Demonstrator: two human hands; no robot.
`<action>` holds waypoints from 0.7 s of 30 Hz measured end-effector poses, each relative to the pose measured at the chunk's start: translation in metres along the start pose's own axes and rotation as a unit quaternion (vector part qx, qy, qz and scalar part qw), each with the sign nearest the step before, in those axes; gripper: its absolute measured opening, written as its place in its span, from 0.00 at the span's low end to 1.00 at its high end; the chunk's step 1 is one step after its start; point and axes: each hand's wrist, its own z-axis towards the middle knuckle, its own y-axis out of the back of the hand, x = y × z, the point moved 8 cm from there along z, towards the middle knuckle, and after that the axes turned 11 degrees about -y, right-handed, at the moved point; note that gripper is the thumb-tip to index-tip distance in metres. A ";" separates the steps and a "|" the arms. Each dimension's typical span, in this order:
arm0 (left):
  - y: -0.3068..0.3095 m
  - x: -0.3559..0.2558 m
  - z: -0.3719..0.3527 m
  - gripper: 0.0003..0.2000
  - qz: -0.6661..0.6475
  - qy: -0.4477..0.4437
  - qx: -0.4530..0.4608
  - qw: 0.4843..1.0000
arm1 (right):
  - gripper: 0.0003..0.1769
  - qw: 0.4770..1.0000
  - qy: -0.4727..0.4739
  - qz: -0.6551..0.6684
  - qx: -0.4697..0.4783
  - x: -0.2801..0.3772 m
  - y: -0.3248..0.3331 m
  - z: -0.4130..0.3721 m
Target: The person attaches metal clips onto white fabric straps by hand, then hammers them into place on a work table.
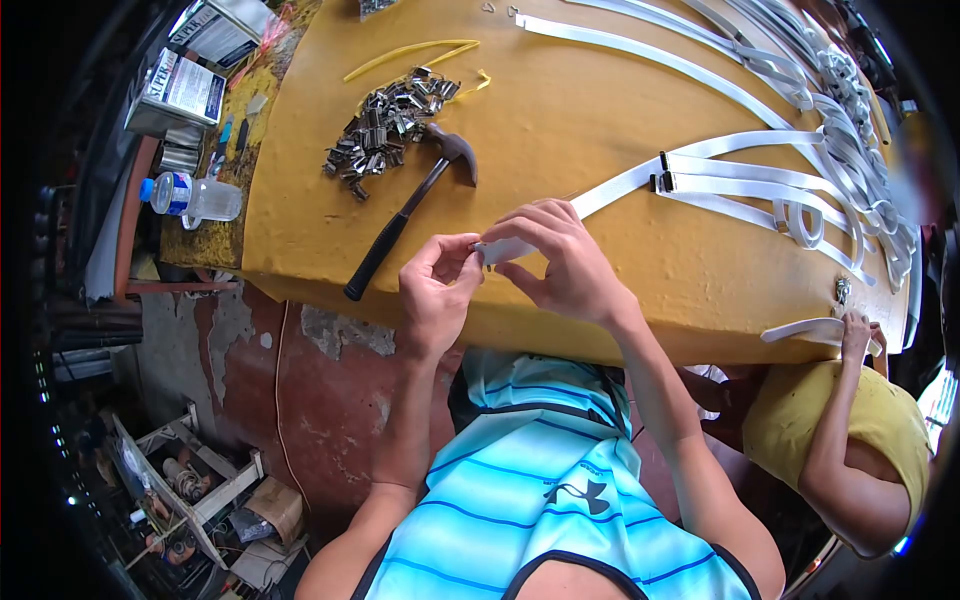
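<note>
White strap (625, 187): held up by near end above front of yellow-brown table (560, 110), extending rightward. Pinched, with small metal piece (477, 247), between thumb and index finger of left hand (438, 290). Touched just behind tip by right hand (565, 258), index finger bent over; thumb contact, cannot tell. Nearby: hammer (408, 210), beside heap of metal clips (385, 125). Far right: another person's hand (855, 335) at second strap (800, 328).

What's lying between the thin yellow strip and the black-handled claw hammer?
A heap of small silver metal clips lies between the yellow strip and the hammer, in the head view.
</note>
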 end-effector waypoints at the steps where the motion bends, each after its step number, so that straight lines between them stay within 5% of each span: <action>1: 0.000 -0.001 0.001 0.08 0.008 0.001 -0.002 1.000 | 0.17 1.000 0.012 -0.027 -0.009 0.002 -0.001 -0.002; 9: -0.001 -0.005 0.001 0.07 0.027 -0.005 -0.016 0.999 | 0.24 1.000 0.017 -0.014 -0.019 -0.001 -0.005 -0.004; 21: -0.004 -0.008 0.004 0.07 0.009 -0.019 0.003 1.000 | 0.14 0.997 -0.006 0.074 -0.012 -0.015 -0.006 0.001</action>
